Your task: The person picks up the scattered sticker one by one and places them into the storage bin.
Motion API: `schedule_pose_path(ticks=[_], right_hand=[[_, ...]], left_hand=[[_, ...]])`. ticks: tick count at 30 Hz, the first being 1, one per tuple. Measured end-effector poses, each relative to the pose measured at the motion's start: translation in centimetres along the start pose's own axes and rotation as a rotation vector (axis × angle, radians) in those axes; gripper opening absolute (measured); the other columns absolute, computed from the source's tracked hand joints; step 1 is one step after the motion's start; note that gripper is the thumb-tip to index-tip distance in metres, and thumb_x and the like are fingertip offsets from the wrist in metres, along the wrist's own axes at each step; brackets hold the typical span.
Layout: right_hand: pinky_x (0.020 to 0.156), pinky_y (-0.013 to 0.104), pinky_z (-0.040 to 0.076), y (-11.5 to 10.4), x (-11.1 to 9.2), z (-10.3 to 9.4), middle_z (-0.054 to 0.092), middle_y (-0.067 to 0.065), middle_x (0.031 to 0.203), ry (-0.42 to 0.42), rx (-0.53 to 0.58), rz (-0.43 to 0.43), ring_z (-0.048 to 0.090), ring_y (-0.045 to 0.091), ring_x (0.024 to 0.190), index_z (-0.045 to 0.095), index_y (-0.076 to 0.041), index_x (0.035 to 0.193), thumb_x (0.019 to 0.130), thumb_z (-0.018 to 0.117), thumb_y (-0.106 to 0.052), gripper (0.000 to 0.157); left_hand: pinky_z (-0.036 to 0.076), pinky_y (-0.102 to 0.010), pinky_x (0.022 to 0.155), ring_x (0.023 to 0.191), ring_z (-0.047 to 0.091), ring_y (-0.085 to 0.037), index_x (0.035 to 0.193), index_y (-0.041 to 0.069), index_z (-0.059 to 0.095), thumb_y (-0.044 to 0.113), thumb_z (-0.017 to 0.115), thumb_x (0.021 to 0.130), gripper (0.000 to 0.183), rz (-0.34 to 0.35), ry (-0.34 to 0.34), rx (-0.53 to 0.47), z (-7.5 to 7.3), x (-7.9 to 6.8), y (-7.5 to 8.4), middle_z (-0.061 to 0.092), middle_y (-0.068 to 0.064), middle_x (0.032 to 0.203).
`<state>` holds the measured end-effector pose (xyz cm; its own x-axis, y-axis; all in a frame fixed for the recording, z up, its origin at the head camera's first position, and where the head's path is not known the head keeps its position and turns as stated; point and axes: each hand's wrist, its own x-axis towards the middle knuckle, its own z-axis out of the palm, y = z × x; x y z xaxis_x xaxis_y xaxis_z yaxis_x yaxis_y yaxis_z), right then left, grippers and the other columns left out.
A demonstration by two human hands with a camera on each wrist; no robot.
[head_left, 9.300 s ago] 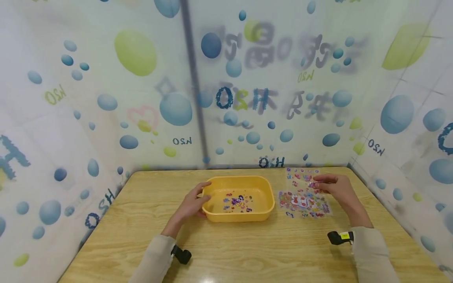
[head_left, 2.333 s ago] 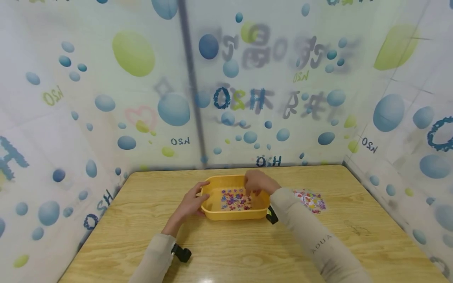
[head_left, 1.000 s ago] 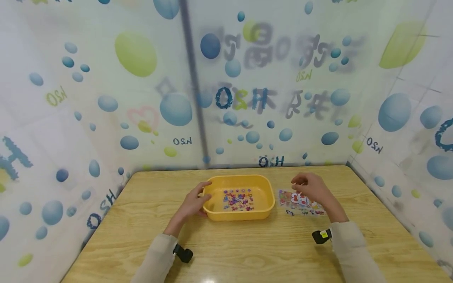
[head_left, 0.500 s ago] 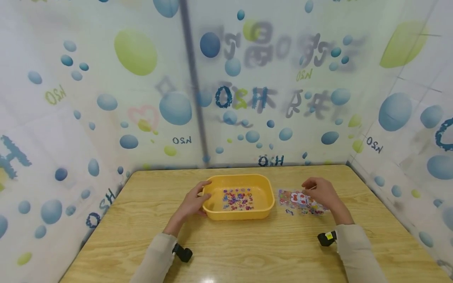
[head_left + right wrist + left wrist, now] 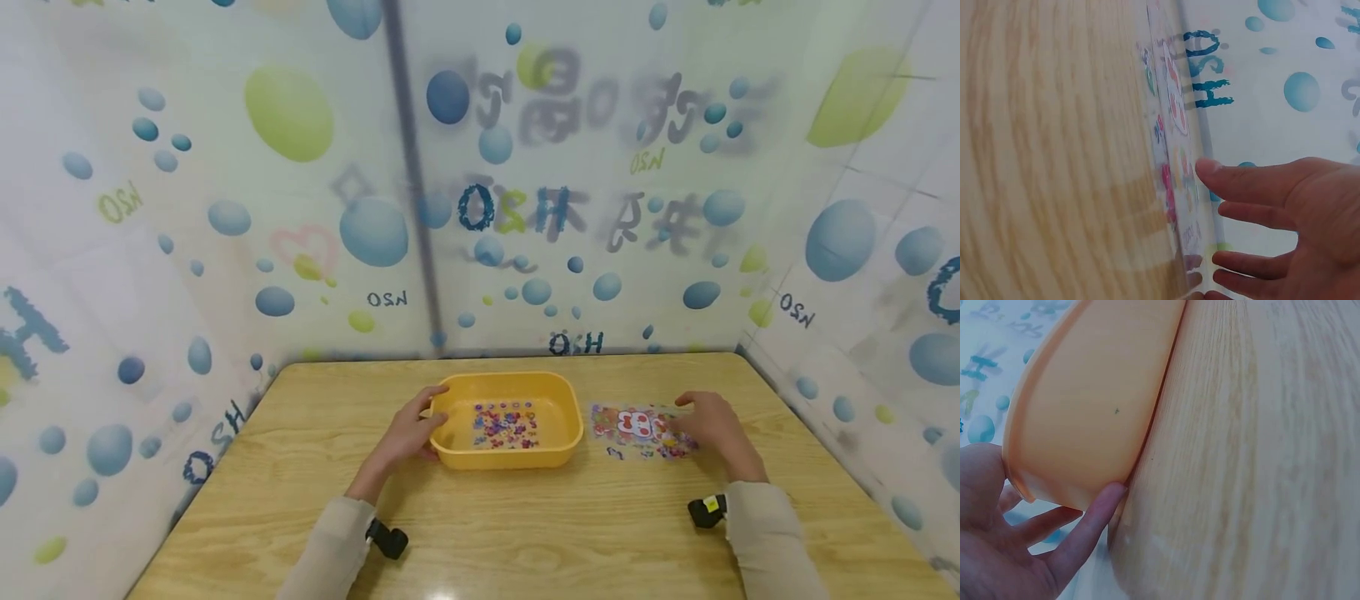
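A yellow plastic basin [image 5: 504, 459] stands on the table, with a clear sheet of small colourful stickers [image 5: 507, 425] lying inside it. My left hand [image 5: 407, 430] grips the basin's left end, thumb at the rim; the left wrist view has its fingers [image 5: 1096, 515] against the outer wall. To the right lies a sticker packet [image 5: 633, 423] with a white rabbit-like face, clear stickers showing along its front edge. Over the packet's right end is my right hand [image 5: 717, 429]. In the right wrist view its fingers [image 5: 1254, 215] are loosely extended beside the packet, holding nothing.
The wooden table [image 5: 480, 525] ends at a patterned curtain [image 5: 600, 208] with blue and green drops, which closes off the back and both sides. Each wrist carries a small black camera [image 5: 387, 539].
The clear sticker sheet behind the packet went into the basin under my right hand. That hand then came back right and lowered over the packet's right end. My left hand stays on the basin.
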<state>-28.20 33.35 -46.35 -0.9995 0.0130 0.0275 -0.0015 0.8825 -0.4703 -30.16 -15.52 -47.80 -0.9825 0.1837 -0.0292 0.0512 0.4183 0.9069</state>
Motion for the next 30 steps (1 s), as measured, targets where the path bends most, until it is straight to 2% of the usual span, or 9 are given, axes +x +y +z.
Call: schedule_pose_path(ticks=[6, 15, 22, 30], right_hand=[[0.093, 0.063, 0.043, 0.74, -0.13, 0.05, 0.048, 0.041, 0.123, -0.042, -0.002, 0.004, 0.048, 0.052, 0.11, 0.055, 0.012, 0.121, 0.083, 0.073, -0.032, 0.06], [0.094, 0.064, 0.043, 0.9, 0.04, 0.02, 0.052, 0.037, 0.122, -0.072, 0.014, 0.016, 0.049, 0.049, 0.11, 0.061, 0.009, 0.115, 0.081, 0.075, -0.027, 0.051], [0.094, 0.063, 0.044, 1.13, 0.17, 0.17, 0.058, 0.034, 0.119, -0.058, 0.007, -0.007, 0.051, 0.05, 0.111, 0.066, 0.008, 0.11, 0.081, 0.074, -0.021, 0.041], [0.093, 0.062, 0.045, 0.81, 0.02, 0.06, 0.059, 0.034, 0.119, -0.058, 0.002, 0.005, 0.052, 0.051, 0.111, 0.065, 0.011, 0.111, 0.082, 0.073, -0.018, 0.042]], left_hand=[[0.059, -0.04, 0.05, 0.101, 0.063, -0.032, 0.142, 0.032, 0.045, 0.022, 0.057, 0.097, 0.047, -0.004, 0.003, 0.008, 0.08, 0.02, 0.07, 0.039, -0.018, 0.148], [0.059, -0.04, 0.05, 0.099, 0.063, -0.03, 0.142, 0.033, 0.044, 0.023, 0.056, 0.097, 0.047, -0.011, 0.005, 0.014, 0.01, -0.16, 0.12, 0.04, -0.017, 0.147], [0.059, -0.039, 0.051, 0.096, 0.064, -0.029, 0.142, 0.034, 0.044, 0.023, 0.056, 0.098, 0.047, -0.008, 0.004, 0.013, -0.02, -0.09, 0.24, 0.042, -0.016, 0.145], [0.059, -0.039, 0.05, 0.091, 0.065, -0.027, 0.142, 0.033, 0.044, 0.023, 0.056, 0.097, 0.047, -0.003, 0.002, 0.007, 0.03, -0.04, 0.16, 0.042, -0.017, 0.145]])
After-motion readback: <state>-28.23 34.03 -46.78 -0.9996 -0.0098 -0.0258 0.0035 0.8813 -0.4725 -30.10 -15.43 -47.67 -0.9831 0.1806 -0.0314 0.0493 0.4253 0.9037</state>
